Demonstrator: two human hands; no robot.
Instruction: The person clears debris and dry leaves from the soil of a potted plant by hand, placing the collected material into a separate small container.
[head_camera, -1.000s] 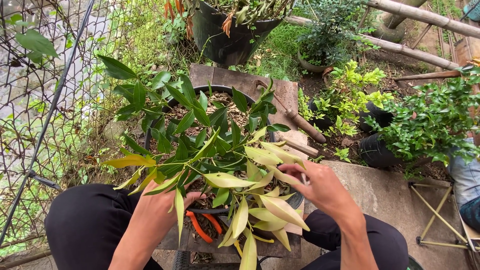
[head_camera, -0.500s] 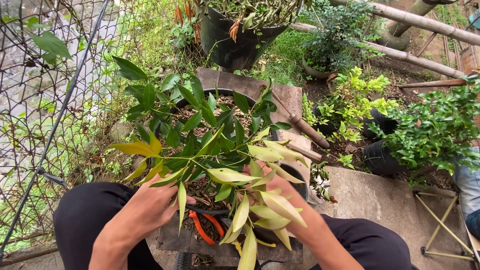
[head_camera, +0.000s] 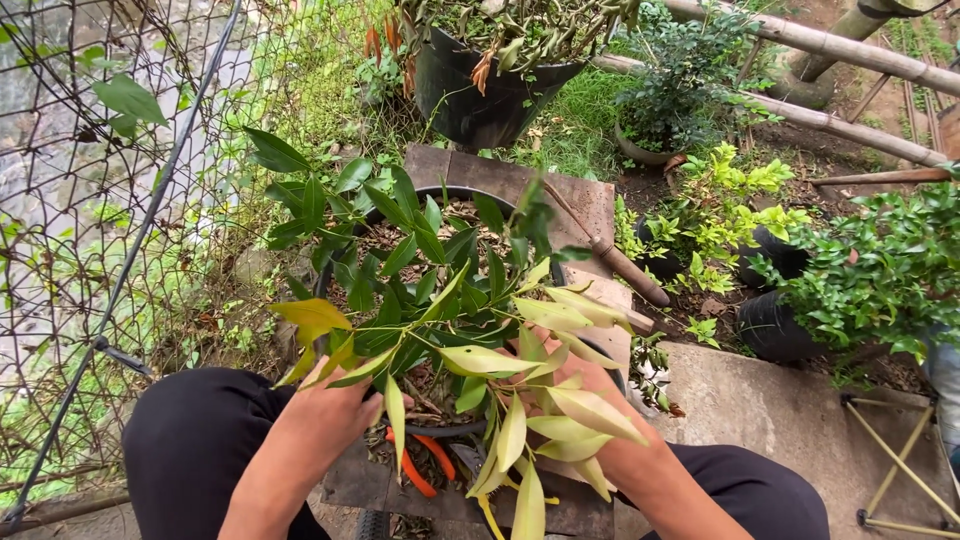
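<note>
Two hands, left (head_camera: 325, 420) and right (head_camera: 590, 385), grip the potted plant's leafy stems (head_camera: 450, 330).

The plant (head_camera: 440, 300) has smooth, waxy leaves, glossy dark green above and paler, matt yellow below. Its pot (head_camera: 455, 195) is black plastic, filled with rough bark chips. The shears (head_camera: 425, 465) have glossy orange plastic grips. The fence (head_camera: 90, 200) is thin wire mesh. The slab (head_camera: 780, 410) is rough concrete.

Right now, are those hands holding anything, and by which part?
Both hands reach into the potted plant. The left hand is at its lower leaves, the right hand among the yellowing ones; leaves hide the fingers, so any grip cannot be told.
</note>
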